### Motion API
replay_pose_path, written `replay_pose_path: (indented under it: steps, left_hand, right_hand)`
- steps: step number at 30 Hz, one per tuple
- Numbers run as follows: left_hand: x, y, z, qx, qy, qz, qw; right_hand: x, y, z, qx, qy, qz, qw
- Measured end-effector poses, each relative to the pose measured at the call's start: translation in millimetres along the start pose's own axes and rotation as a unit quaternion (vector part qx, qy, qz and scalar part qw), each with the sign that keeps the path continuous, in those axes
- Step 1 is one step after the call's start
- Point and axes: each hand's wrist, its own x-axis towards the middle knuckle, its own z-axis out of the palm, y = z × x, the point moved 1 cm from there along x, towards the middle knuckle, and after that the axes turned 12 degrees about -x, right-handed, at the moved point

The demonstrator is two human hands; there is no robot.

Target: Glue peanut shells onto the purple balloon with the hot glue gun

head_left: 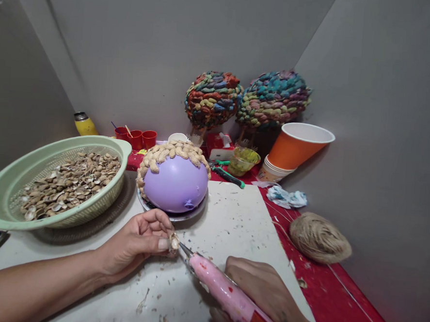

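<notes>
Between the thumb and fingers of my left hand [140, 241] is a small peanut shell [174, 242], its hollow side showing. My right hand [262, 285] is closed around a pink tool [225, 290] with a pointed metal tip, possibly a glue gun. The tip is at the shell's right edge. Just beyond my left hand, a purple balloon [175, 183] rests in a shallow dish [202, 208]. Peanut shells [172, 151] cover its top and left side; its front is bare. A green basket [123, 150] of loose shells stands at the left.
Behind are two balls of coloured shells [213, 100], red cups [149, 139], a yellow bottle [86, 125], a glass bowl [242, 161], green-handled pliers [228, 176] and an orange paper cup [292, 148]. On the right lie a stained cloth [287, 197] and a twine bundle [319, 238].
</notes>
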Motion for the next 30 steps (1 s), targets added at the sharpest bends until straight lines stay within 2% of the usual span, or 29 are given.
replay_pose_path:
  steps: [12, 18, 23, 30]
  left_hand:
    - [-0.5, 0.4, 0.5, 0.016, 0.01, 0.026, 0.999]
    - [-1.2, -0.2, -0.4, 0.03, 0.019, 0.035, 0.999]
    - [-1.3, 0.9, 0.5, 0.035, 0.022, 0.041, 0.998]
    - [-1.9, 0.1, -0.5, 0.036, 0.027, 0.043, 0.998]
  right_hand:
    - [2.2, -1.9, -0.5, -0.027, 0.009, -0.009, 1.0]
    - [1.6, -3.8, -0.2, -0.005, 0.019, 0.035, 0.999]
    - [3.2, -5.6, -2.5, -0.03, 0.02, -0.005, 0.999]
    - [7.7, -6.2, -6.8, 0.011, 0.011, -0.012, 1.0]
